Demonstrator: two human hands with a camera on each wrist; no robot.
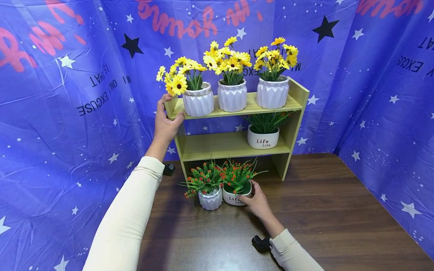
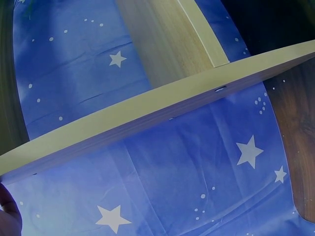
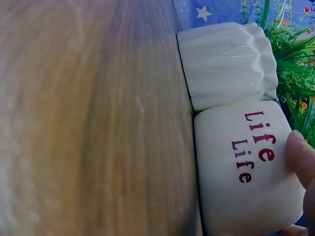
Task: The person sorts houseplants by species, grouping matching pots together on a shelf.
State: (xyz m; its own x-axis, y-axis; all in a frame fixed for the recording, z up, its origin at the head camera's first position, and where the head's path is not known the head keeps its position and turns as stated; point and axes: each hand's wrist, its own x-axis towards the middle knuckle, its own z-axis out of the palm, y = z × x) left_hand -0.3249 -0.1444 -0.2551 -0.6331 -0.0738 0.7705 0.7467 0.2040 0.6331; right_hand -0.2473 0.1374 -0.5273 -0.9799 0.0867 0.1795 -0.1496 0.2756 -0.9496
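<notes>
My left hand (image 1: 166, 126) grips the upper left end of a wooden shelf (image 1: 217, 145), thumb at the front edge of the top board. In the left wrist view only part of that hand shows beside the shelf's side panel (image 2: 147, 110). Low down, my right hand (image 1: 259, 201) holds a white "Life" flower pot (image 3: 246, 172) by its right side, thumb on the front near the rim. Red-flowered greenery (image 1: 237, 175) grows from this pot. Touching it on the left is a white fluted pot (image 3: 226, 66) with similar red flowers (image 1: 205, 178). Both pots stand on the table.
Three white fluted pots with yellow flowers, left (image 1: 198, 101), middle (image 1: 232, 97) and right (image 1: 272, 94), line the top board. Another "Life" pot (image 1: 262, 138) stands on the middle board's right. A brown table (image 1: 322, 210) lies below; a blue starry curtain (image 1: 84, 150) hangs around.
</notes>
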